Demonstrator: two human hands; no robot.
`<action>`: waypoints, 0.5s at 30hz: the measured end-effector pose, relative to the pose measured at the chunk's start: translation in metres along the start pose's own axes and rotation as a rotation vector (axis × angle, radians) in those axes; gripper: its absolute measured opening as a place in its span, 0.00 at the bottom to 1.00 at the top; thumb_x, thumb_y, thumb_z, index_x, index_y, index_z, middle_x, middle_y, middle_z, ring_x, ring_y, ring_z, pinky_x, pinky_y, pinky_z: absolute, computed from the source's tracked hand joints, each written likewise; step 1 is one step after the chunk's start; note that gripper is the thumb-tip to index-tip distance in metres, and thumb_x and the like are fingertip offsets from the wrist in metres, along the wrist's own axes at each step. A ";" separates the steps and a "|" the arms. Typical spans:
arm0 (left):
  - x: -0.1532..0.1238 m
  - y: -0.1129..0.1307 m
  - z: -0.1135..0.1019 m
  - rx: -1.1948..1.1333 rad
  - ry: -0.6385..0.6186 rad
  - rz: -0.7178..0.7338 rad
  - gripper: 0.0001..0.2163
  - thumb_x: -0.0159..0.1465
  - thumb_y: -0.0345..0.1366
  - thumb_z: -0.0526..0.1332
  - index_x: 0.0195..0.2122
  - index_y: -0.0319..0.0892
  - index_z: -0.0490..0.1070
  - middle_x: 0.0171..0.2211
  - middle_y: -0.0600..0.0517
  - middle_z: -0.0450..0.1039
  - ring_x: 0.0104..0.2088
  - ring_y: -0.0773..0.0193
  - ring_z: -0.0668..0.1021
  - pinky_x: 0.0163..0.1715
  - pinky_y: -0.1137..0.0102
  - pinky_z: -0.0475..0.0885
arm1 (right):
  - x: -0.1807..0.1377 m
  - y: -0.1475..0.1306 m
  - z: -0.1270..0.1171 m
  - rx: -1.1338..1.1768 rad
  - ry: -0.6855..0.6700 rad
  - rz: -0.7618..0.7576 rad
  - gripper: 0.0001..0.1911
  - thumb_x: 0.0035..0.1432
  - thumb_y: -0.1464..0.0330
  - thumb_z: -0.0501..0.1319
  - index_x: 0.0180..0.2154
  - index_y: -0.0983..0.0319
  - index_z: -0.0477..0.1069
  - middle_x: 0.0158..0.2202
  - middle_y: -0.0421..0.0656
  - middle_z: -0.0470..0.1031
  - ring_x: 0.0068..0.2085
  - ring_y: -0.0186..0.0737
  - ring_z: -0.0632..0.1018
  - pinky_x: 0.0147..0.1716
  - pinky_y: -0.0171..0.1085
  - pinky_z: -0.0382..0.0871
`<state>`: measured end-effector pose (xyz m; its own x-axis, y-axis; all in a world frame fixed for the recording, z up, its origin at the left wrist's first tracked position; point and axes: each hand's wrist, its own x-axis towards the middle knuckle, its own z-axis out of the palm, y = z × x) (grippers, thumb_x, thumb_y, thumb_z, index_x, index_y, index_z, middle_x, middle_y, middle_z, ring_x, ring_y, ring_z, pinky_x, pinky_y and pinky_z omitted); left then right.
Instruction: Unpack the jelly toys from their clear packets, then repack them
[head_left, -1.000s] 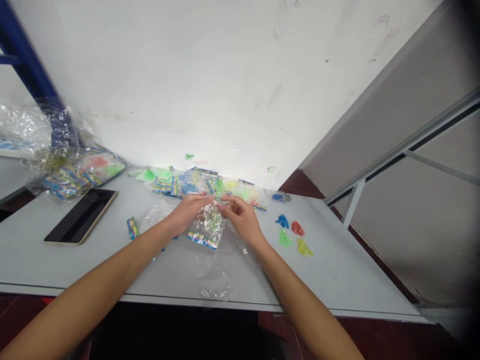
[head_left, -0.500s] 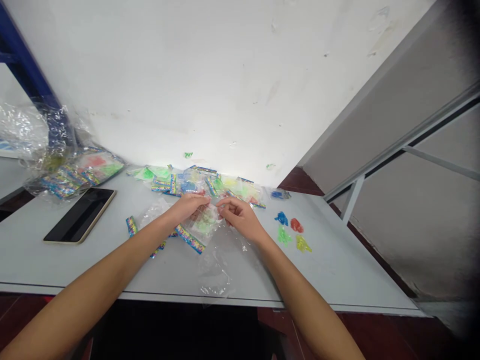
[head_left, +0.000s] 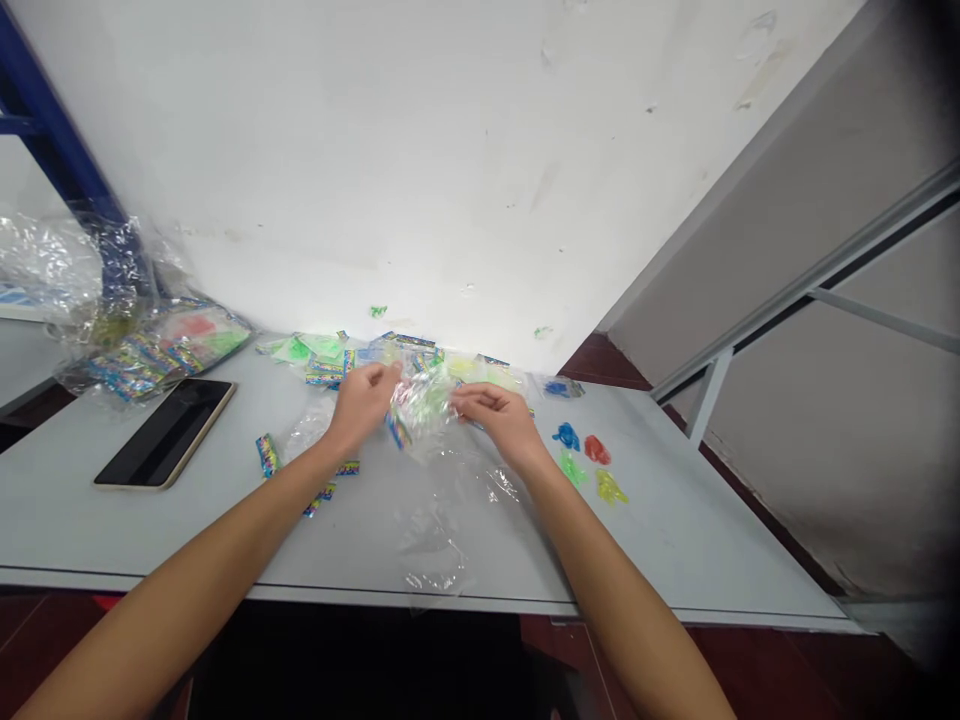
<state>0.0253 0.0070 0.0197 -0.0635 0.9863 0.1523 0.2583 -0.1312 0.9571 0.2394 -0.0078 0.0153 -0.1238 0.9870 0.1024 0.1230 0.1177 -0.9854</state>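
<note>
Between my hands is a clear plastic packet [head_left: 426, 405] with a coloured printed strip and something light green inside; it is blurred by motion. My left hand [head_left: 366, 402] pinches its left side, fingers closed. The right side is gripped by my right hand [head_left: 495, 415], thumb against fingers. Below it a loose clear plastic bag [head_left: 439, 555] lies flat on the table. To the right of my right hand lie small translucent pieces: a blue one [head_left: 566, 436], a red one [head_left: 597, 449], a green one [head_left: 572, 468] and a yellow one [head_left: 610, 487].
Several printed packets [head_left: 322, 352] lie along the wall [head_left: 450, 180]. At the left are a phone [head_left: 165, 435] and a large clear bag [head_left: 142, 350] of packets. Torn printed strips [head_left: 267, 455] lie left of centre. The table's front edge [head_left: 405, 597] is close to me.
The packet has lifted and turned, its printed strip swinging up and away from me. My left hand has shifted left and the right hand slightly right, so they are farther apart.
</note>
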 end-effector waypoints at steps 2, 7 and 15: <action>0.000 0.004 -0.006 0.081 0.219 0.129 0.18 0.62 0.50 0.56 0.22 0.42 0.64 0.21 0.55 0.65 0.23 0.68 0.66 0.27 0.73 0.61 | 0.003 0.002 -0.006 0.068 0.094 0.048 0.24 0.50 0.61 0.70 0.49 0.58 0.74 0.45 0.47 0.79 0.42 0.41 0.80 0.43 0.41 0.76; -0.003 0.007 -0.010 0.202 0.261 0.180 0.15 0.63 0.46 0.53 0.23 0.43 0.66 0.21 0.55 0.66 0.25 0.67 0.67 0.29 0.72 0.61 | 0.008 0.012 -0.011 -0.037 0.066 0.140 0.40 0.49 0.63 0.69 0.62 0.57 0.58 0.47 0.48 0.78 0.41 0.42 0.80 0.42 0.43 0.77; 0.008 0.002 -0.016 0.721 -0.063 0.192 0.14 0.63 0.45 0.53 0.27 0.44 0.72 0.24 0.50 0.74 0.27 0.60 0.72 0.27 0.69 0.57 | 0.007 0.014 -0.018 -0.496 0.158 -0.054 0.18 0.55 0.60 0.62 0.47 0.59 0.72 0.36 0.43 0.80 0.34 0.39 0.77 0.35 0.38 0.69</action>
<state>0.0099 0.0131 0.0263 0.0958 0.9595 0.2650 0.8285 -0.2244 0.5130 0.2577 0.0026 0.0047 0.0023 0.9781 0.2082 0.5770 0.1688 -0.7991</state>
